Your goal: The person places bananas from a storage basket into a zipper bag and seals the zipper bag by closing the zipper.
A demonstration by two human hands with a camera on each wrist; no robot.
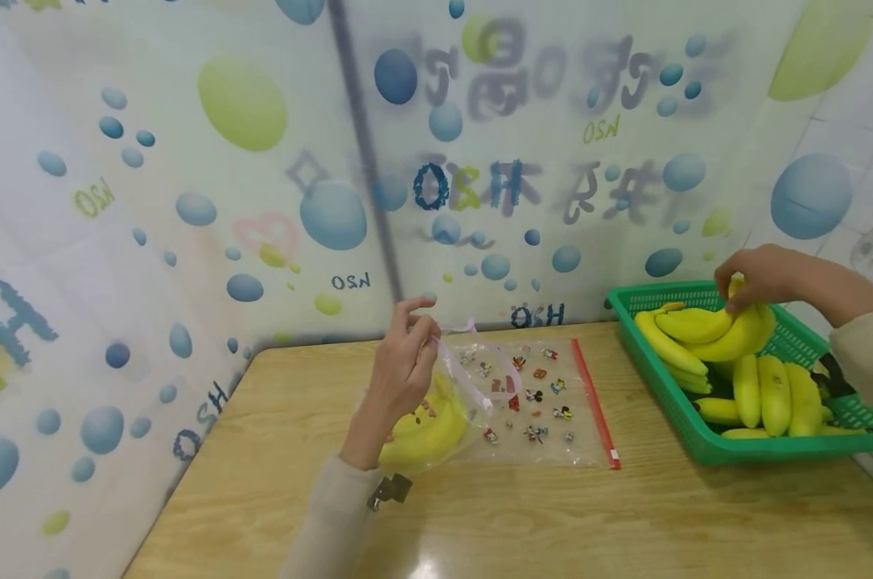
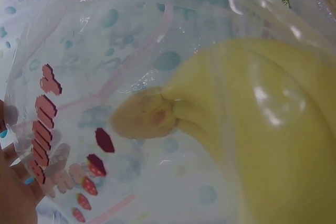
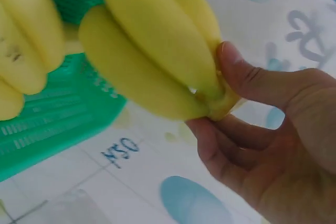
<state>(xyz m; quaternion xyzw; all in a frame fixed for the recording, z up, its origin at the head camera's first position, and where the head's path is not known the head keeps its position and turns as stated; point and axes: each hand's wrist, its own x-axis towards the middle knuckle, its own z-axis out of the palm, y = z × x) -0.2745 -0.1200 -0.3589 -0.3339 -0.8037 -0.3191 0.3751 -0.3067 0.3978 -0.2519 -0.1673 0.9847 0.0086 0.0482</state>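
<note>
My left hand [image 1: 400, 366] grips the edge of a clear plastic zip bag [image 2: 152, 177] with a lilac strip at its mouth and red letters and strawberries printed on it. Inside that bag lies a bunch of yellow bananas [image 2: 262, 108], its stem end towards the hand in the left wrist view. Over the green basket [image 1: 704, 449], my right hand [image 1: 765, 277] pinches another banana bunch [image 3: 157, 51] by its stem, thumb on one side and fingers on the other. Other bananas [image 1: 772, 394] lie in the basket beneath it.
A flat clear zip bag [image 1: 552, 438] with cartoon prints and a red strip lies on the wooden table [image 1: 523, 523], between the bag of bananas and the basket. Behind the table hangs a white curtain [image 1: 422, 265] with blue and green dots. Something dark [image 1: 833, 376] sits at the basket's right side.
</note>
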